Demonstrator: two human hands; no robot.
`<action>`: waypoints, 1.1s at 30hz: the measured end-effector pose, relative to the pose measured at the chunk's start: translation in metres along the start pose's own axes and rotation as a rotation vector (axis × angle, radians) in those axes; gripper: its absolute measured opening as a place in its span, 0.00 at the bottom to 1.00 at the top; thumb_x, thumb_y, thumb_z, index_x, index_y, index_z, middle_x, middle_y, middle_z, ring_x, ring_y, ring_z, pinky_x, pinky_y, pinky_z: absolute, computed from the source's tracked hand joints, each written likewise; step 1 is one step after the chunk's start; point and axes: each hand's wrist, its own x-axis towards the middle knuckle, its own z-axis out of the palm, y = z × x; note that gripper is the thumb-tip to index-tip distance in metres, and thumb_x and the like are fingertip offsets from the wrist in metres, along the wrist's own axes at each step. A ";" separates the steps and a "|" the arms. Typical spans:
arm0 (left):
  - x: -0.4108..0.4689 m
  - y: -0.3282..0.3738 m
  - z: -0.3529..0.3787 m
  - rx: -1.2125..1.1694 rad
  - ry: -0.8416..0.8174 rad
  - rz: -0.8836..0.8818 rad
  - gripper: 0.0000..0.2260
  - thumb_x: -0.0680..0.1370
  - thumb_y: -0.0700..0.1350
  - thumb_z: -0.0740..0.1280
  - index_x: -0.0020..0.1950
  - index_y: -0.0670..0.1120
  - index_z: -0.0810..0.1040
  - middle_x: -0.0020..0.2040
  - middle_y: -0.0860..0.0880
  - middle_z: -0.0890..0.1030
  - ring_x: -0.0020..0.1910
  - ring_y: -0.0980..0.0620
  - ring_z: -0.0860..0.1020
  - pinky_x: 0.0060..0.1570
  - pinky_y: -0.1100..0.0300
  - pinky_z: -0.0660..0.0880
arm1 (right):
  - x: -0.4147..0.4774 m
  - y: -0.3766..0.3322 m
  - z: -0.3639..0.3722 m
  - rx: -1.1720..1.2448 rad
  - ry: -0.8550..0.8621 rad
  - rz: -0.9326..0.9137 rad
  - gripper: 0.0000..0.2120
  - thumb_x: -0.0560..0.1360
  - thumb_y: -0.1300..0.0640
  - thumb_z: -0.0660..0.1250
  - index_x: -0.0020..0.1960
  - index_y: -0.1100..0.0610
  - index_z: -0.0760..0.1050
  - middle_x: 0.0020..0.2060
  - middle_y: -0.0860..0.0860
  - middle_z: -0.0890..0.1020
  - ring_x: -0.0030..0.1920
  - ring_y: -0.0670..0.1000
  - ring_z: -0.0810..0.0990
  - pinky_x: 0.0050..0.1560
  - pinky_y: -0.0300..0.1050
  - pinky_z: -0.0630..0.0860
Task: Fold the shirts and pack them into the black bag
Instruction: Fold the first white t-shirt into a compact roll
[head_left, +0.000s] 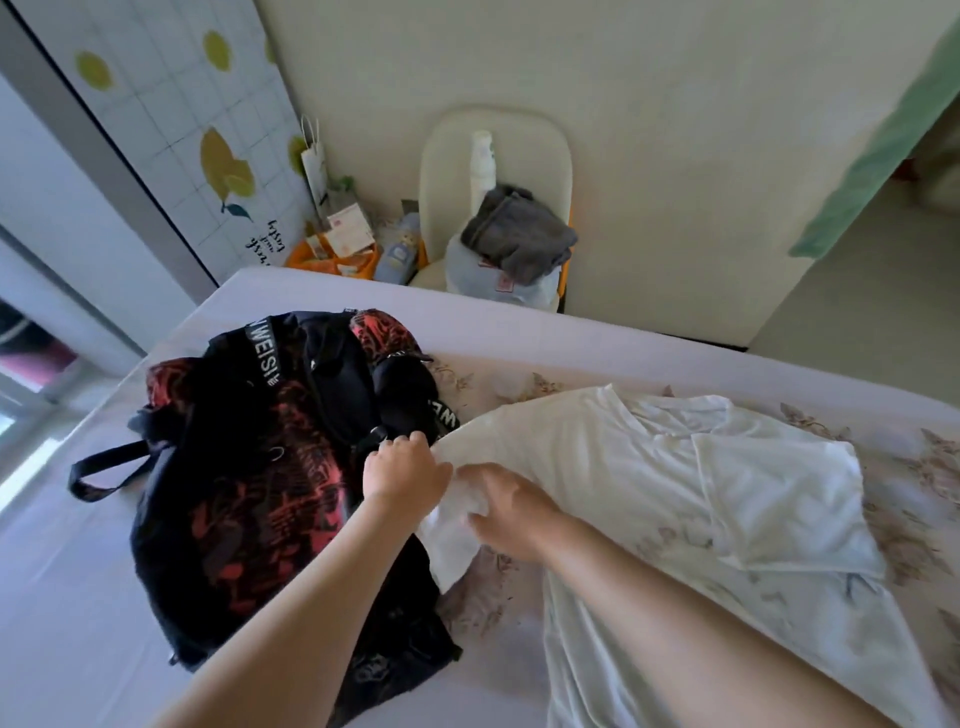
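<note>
We see our two arms, both bare from the lower edge to the fingertips. The left forearm (291, 613) and right forearm (675, 639) look smooth and broad near the camera, narrowing to the wrists. The left hand (402, 470) and right hand (511, 512) are bare, with short, rounded fingers.

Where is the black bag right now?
In the head view, the black bag lies on the bed, left of the white shirt, the left hand at its edge.

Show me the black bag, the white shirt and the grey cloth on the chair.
black bag (234, 493): head view, on its red-printed side panel.
white shirt (597, 467): head view, on the flat body fabric.
grey cloth (519, 234): head view, on its crumpled middle.
</note>
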 end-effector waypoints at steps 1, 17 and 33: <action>0.004 -0.005 -0.004 -0.001 -0.038 0.008 0.18 0.78 0.58 0.61 0.56 0.46 0.76 0.56 0.46 0.80 0.59 0.44 0.76 0.53 0.53 0.71 | 0.002 -0.008 0.007 0.062 -0.014 0.019 0.30 0.75 0.49 0.65 0.75 0.45 0.61 0.70 0.46 0.71 0.65 0.52 0.75 0.65 0.51 0.73; 0.024 0.080 -0.076 -1.147 -0.439 0.168 0.06 0.81 0.45 0.64 0.54 0.44 0.78 0.48 0.45 0.83 0.39 0.49 0.82 0.43 0.52 0.81 | -0.017 0.012 -0.044 0.664 0.621 0.400 0.22 0.69 0.64 0.60 0.61 0.54 0.76 0.45 0.46 0.82 0.46 0.52 0.82 0.42 0.46 0.80; -0.019 0.129 0.082 -0.211 -0.159 0.593 0.12 0.76 0.48 0.65 0.58 0.56 0.78 0.55 0.53 0.74 0.60 0.50 0.69 0.60 0.55 0.70 | -0.069 0.180 -0.025 -0.075 0.538 0.676 0.21 0.77 0.43 0.66 0.65 0.51 0.68 0.59 0.53 0.74 0.57 0.58 0.79 0.50 0.49 0.74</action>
